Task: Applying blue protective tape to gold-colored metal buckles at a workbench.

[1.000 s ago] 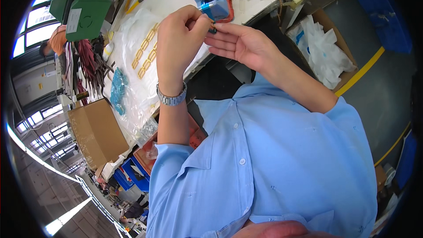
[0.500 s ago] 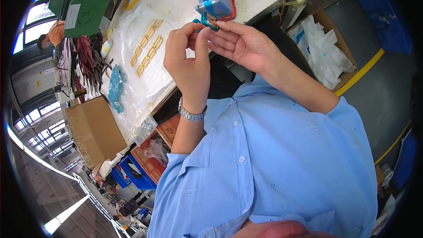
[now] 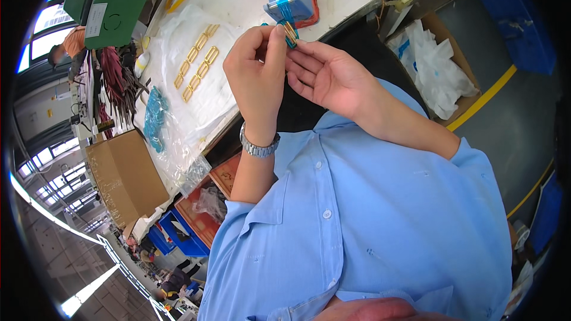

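My left hand (image 3: 257,62) wears a metal watch and pinches a gold-coloured buckle (image 3: 289,34) between thumb and fingers. Teal tape lies around the buckle, partly hidden by my fingertips. From there a strip of teal tape (image 3: 285,10) runs up to a blue tape dispenser (image 3: 306,5) at the table's edge. My right hand (image 3: 336,77) is palm up beside it, fingers loosely apart, with one fingertip at the buckle's near end. To the left, several gold-coloured oval buckles (image 3: 191,54) lie in two rows on white plastic sheeting.
A teal bundle (image 3: 156,120) in clear plastic lies at the table's left, near a cardboard box (image 3: 128,175). A yellow-handled tool (image 3: 183,0) lies farther back by a green machine (image 3: 116,9). To the right, a box holds white plastic bags (image 3: 440,71).
The buckle has tilted in my left fingers. A longer strip of teal tape shows between it and the dispenser. My right hand has moved slightly nearer to me, its fingers more apart.
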Action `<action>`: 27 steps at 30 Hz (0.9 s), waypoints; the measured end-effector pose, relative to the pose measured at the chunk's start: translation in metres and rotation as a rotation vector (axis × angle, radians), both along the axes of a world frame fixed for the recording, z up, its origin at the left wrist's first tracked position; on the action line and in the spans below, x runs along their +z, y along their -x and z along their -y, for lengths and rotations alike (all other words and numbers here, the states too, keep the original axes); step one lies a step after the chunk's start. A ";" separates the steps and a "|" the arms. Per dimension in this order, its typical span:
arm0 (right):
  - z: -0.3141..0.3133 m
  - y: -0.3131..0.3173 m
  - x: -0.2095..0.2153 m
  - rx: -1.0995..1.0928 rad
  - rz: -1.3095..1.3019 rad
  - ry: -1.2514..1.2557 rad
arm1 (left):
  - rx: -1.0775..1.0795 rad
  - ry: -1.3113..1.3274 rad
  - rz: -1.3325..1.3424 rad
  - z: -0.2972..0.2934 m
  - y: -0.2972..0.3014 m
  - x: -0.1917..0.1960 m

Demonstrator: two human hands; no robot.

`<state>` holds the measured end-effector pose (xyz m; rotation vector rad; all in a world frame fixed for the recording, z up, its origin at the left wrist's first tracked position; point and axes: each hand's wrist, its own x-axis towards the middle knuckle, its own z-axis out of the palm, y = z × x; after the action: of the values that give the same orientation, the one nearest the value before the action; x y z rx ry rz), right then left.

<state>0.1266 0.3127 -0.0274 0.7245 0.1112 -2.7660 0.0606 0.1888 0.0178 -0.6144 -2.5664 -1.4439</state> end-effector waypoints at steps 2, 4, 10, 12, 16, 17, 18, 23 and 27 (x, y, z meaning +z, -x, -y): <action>0.001 0.002 -0.010 -0.008 0.013 0.052 | -0.008 0.024 0.039 -0.002 0.004 0.001; 0.000 0.003 -0.011 -0.018 0.018 0.066 | -0.016 0.048 0.076 -0.003 0.008 0.002; -0.001 0.003 -0.020 0.018 -0.052 0.118 | -0.114 0.178 0.135 -0.003 0.028 0.008; -0.012 0.006 -0.029 0.064 -0.122 0.121 | -0.150 0.183 0.172 -0.006 0.032 0.012; -0.032 0.018 -0.035 0.065 -0.306 -0.398 | -0.200 0.180 0.189 -0.004 0.036 0.015; -0.034 0.024 -0.032 0.044 -0.334 -0.493 | -0.181 0.189 0.196 -0.002 0.036 0.015; -0.036 0.031 -0.037 0.042 -0.333 -0.492 | -0.162 0.199 0.203 -0.001 0.036 0.016; -0.040 0.051 -0.040 0.023 -0.457 -0.792 | -0.208 0.186 0.243 0.000 0.043 0.016; -0.043 0.054 -0.036 0.015 -0.514 -0.909 | -0.220 0.140 0.262 0.000 0.044 0.013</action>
<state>0.0730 0.3556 -0.0633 0.1337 1.5146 -2.7277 0.0162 0.1884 0.0312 -0.7981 -2.9007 -1.5081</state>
